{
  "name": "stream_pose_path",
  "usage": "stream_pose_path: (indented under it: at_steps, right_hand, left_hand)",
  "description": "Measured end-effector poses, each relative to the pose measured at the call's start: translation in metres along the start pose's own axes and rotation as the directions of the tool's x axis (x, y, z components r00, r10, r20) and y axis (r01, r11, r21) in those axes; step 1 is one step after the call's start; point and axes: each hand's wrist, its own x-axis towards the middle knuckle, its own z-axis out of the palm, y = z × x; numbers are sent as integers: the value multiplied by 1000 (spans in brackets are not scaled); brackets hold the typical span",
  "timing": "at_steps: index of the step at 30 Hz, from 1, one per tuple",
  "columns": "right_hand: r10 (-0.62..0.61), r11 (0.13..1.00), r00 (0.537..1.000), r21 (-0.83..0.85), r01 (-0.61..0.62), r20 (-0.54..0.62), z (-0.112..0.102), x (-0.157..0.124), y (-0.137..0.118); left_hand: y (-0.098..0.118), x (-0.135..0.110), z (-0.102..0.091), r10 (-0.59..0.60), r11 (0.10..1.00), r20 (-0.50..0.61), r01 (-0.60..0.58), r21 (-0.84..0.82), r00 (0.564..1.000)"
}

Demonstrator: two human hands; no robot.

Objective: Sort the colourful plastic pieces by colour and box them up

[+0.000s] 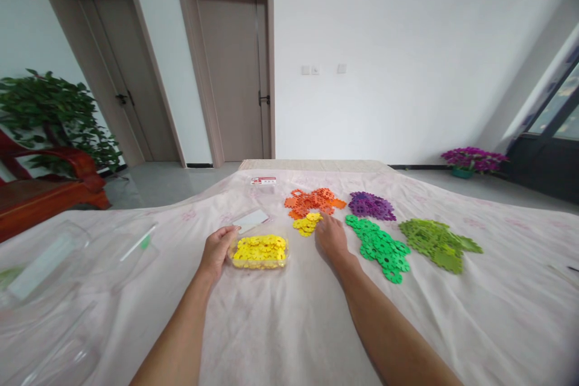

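Observation:
A clear plastic box [260,264] filled with yellow snowflake building discs [261,247] sits on the cloth in front of me. My left hand [218,248] grips its left side, with the thumb by the rim. To the right of the box lies a small pile of loose yellow discs [304,227]. My right hand [332,236] is at that pile's right edge, its curled fingers pinching at the yellow discs; the fingertips are partly hidden. Behind the yellow pile are orange discs [312,200]. Green discs [379,246] spread out right of my right hand.
Purple pieces [371,205] and light green pieces [436,242] are heaped farther right. Clear plastic containers [58,271] lie at the left. A clear lid with a white label [251,221] rests behind the box, and a red-and-white card [263,181] lies near the back of the cloth-covered table [271,338].

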Motion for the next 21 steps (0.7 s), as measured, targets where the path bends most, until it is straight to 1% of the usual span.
stream_pose_path:
  at_steps: [2,4,6,9,12,15,18,21]
  right_hand:
    - [-32,999,999,-25,33,34,4,1,1]
    - [-79,995,995,-48,82,58,7,1,-1]
    - [-115,990,991,-77,121,74,11,1,-2]
    - [-138,982,985,-117,150,100,14,1,-4]
    - [-132,979,981,-135,151,139,10,3,-6]
    - [-133,983,978,-105,151,160,3,4,-9]
    - [-115,990,985,-68,125,131,-3,3,-11]
    - [-110,991,988,-68,117,111,-2,2,-11]
  left_hand:
    - [-1,-1,2,56,998,-39,-54,45,998]
    - [-3,-1,3,96,993,-48,-92,77,994]
    - [-4,-2,4,115,990,-47,-110,93,992]
    - [-4,-1,4,121,987,-45,-116,108,992]
    - [-3,-1,5,129,985,-43,-122,121,991]
    - [-3,-1,6,135,983,-40,-128,132,990]
    - [-3,-1,7,129,982,-36,-122,143,991]
    - [-2,-1,8,122,982,-30,-116,146,992]
